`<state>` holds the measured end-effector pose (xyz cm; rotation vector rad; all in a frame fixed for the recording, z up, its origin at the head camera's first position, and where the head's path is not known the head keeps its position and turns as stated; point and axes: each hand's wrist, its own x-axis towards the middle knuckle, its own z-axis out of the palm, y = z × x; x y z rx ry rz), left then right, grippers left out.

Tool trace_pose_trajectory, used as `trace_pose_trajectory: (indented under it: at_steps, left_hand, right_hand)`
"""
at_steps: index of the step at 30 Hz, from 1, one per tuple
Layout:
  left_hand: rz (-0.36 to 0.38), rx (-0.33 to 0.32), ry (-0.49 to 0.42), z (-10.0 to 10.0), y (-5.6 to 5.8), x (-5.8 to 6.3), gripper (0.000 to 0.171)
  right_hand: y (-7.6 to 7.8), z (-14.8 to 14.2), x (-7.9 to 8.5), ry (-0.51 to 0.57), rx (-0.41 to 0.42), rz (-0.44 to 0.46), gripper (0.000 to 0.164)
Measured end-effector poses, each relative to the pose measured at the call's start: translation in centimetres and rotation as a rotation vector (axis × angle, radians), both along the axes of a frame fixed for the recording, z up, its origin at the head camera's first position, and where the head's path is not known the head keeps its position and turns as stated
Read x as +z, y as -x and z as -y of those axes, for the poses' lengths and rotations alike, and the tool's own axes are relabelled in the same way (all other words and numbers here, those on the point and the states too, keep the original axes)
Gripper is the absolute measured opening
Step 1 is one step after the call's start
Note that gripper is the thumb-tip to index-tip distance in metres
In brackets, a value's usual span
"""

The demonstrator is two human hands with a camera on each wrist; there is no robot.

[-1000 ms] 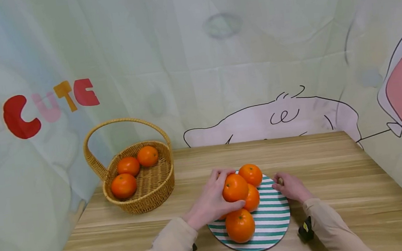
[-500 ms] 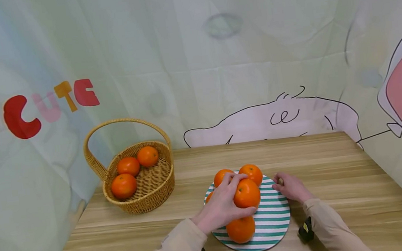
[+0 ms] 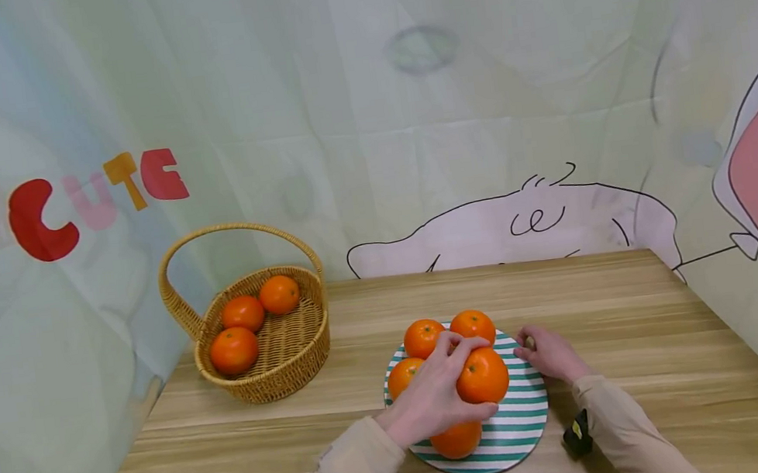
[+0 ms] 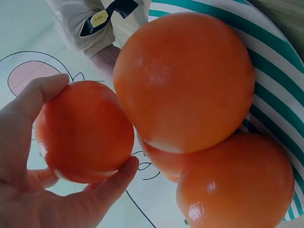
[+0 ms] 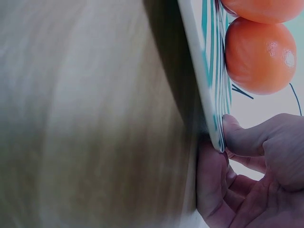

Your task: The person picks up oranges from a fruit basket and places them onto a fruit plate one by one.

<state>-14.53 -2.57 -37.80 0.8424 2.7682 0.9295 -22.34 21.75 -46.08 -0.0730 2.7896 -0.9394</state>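
My left hand [image 3: 432, 394] grips an orange [image 3: 482, 376] over the middle of a round plate with green and white stripes [image 3: 521, 407]. In the left wrist view, thumb and fingers curl round this orange [image 4: 85, 133], with other oranges close beside it. Two oranges [image 3: 424, 338] [image 3: 472, 326] lie at the plate's far side, one [image 3: 405, 378] at its left and one [image 3: 457, 440] at its near side, partly behind the hand. At the plate's right rim, my right hand [image 3: 552, 353] pinches the edge; the right wrist view shows thumb above and fingers below the rim [image 5: 206, 90].
A wicker basket [image 3: 309, 361] with a tall handle stands on the wooden table [image 3: 603, 297] to the left, three oranges [image 3: 234, 350] inside it. A printed curtain [image 3: 365, 113] hangs behind the table and along its sides.
My left hand has carried its orange to the right and a little nearer across the plate, uncovering the oranges at the left and far left. The right hand stays on the rim.
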Motion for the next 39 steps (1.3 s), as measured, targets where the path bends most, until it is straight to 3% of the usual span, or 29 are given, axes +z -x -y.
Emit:
trace_pose_trajectory:
  at_steps: [25, 39]
  left_hand:
    - [-0.078, -0.109, 0.121, -1.9, -0.8, -1.3, 0.070]
    - [-0.275, -0.139, 0.323, -2.6, -1.4, -2.1, 0.071]
  right_hand:
    - [-0.1, 0.1, 0.2, -0.002, 0.004, -0.011, 0.012]
    - [0.0, 0.1, -0.1, -0.012, 0.007, -0.017, 0.012]
